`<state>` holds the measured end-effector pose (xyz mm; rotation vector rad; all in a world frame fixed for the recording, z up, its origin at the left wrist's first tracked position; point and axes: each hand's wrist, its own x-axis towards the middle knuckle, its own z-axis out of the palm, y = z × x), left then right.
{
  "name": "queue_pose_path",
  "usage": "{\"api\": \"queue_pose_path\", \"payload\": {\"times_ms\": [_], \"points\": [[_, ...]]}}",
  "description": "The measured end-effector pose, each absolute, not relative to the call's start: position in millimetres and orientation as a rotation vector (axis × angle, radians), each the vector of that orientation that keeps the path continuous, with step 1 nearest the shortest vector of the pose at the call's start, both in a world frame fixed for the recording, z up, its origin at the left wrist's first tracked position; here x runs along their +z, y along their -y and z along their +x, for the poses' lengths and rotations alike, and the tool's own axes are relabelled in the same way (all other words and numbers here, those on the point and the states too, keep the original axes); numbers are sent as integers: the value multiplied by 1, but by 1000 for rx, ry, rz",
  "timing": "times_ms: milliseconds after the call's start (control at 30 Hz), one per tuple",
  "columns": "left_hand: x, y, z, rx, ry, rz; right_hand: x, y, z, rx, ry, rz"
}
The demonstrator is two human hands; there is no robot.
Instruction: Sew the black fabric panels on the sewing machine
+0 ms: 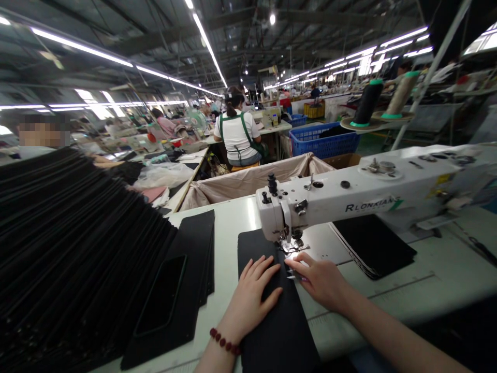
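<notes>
Pale green table (225,259), sewing machine (330,194), black panel (277,331), black stacks (376,243)

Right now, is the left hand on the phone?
No, the left hand lies on the black panel, while the phone rests apart on other black pieces.

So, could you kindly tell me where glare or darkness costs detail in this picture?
Head view: a bright glow whitens the spot under the sewing machine, near the right hand; head view: the ceiling lights are blown out to white; head view: the black stack sinks into near-black towards the bottom.
</notes>
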<state>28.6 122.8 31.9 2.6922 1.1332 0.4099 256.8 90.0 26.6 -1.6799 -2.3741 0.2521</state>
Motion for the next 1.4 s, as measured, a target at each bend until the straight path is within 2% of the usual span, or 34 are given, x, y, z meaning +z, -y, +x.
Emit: {"api": "queue_pose_path", "payload": {"times_ms": [1400], "points": [[28, -124, 29, 404, -1179, 2659, 24, -89, 258, 264, 2347, -1682]]}}
